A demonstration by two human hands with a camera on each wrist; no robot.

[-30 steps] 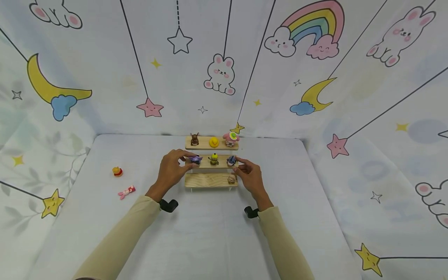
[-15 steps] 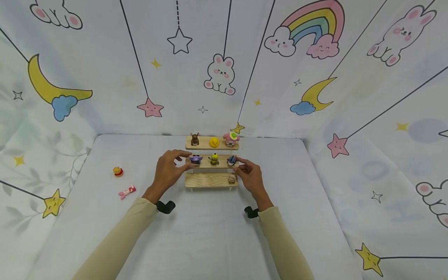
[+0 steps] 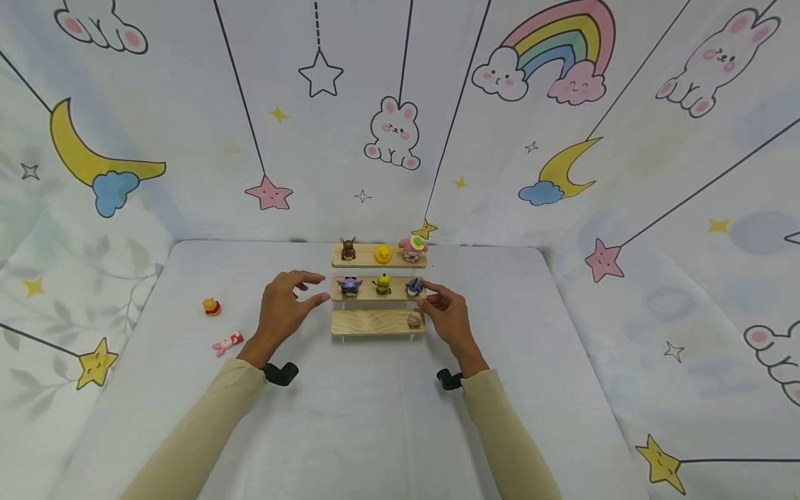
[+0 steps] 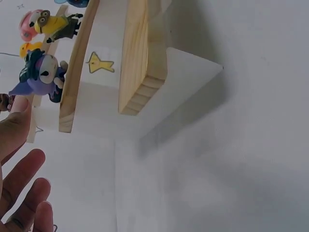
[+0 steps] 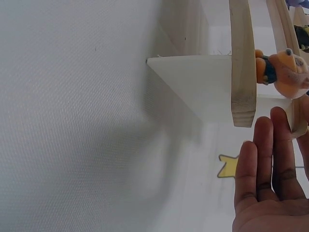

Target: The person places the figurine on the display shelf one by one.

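Observation:
My left hand (image 3: pixel 282 309) hovers left of the wooden display shelf (image 3: pixel 369 322), thumb and fingers spread with nothing between them. Nearest to it on the middle tier is a purple figurine (image 3: pixel 349 286); in the left wrist view this purple figurine (image 4: pixel 41 75) stands beyond the thumb (image 4: pixel 14 121). At the tier's right end, thumb and index finger of my right hand (image 3: pixel 448 316) pinch a small blue figurine (image 3: pixel 414 286), partly covered. The right wrist view shows the other fingers (image 5: pixel 282 159) straight. Between the two figurines stands a yellow-capped minion figurine (image 3: pixel 382 285).
On the top tier stand a brown figurine (image 3: pixel 348 249), a yellow duck (image 3: pixel 382 253) and a pink figurine (image 3: pixel 412 248). A small tan bear figurine (image 3: pixel 414 319) sits on the lowest tier's right end. A red-and-yellow figurine (image 3: pixel 212 306) and a pink figurine (image 3: pixel 228 343) lie left on the white table.
My left hand has let go of the purple figurine and drawn back to the left. The purple figurine stays on the middle tier. My right hand has kept its place.

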